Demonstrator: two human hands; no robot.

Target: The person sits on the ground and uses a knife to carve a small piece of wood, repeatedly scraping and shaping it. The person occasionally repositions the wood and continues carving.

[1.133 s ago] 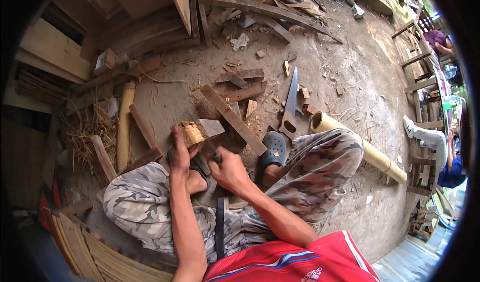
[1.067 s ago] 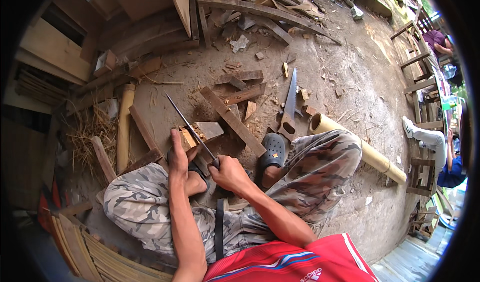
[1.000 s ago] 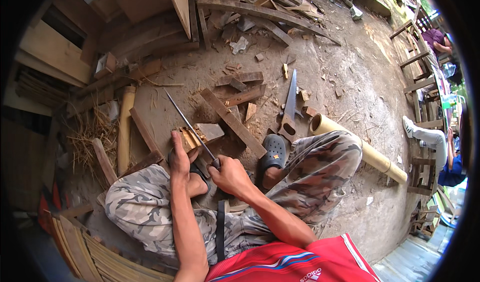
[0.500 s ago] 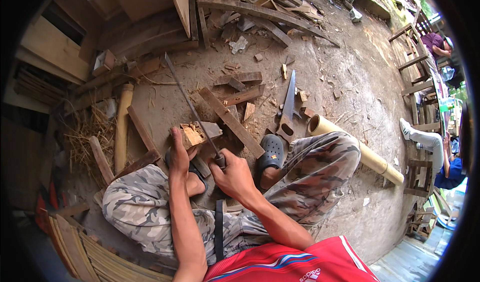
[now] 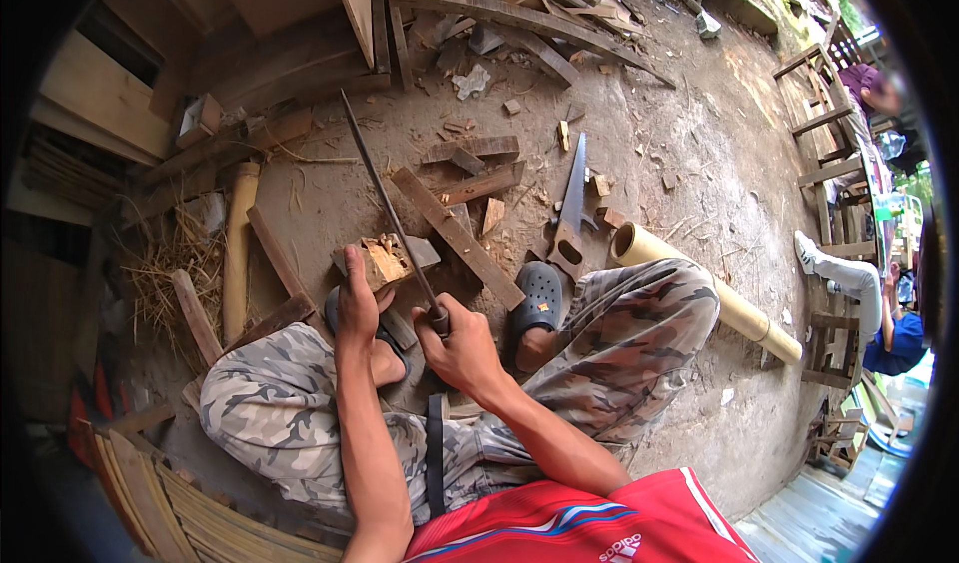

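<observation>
My right hand (image 5: 462,348) is closed round the dark handle of a machete (image 5: 376,178). Its long, thin blade slants up and to the left, passing over a wood block (image 5: 388,260) with a pale, roughly chipped face. Beside that block, my left hand (image 5: 360,298) has its thumb raised along the near side and grips it; the fingers behind are partly hidden. The block sits low between my feet, near the grey clog (image 5: 540,298). A brown wooden board (image 5: 458,238) lies aslant just beyond it.
A handsaw (image 5: 572,213) lies on the dirt floor right of the board, near a thick bamboo pole (image 5: 739,313). Another bamboo length (image 5: 240,243) and straw (image 5: 175,268) are at left. Scrap timber (image 5: 529,23) is heaped at the back. Other people sit at far right.
The machete blade has swung slightly to the right and stands a little steeper over the block. Both hands keep their hold, and the view has shifted slightly.
</observation>
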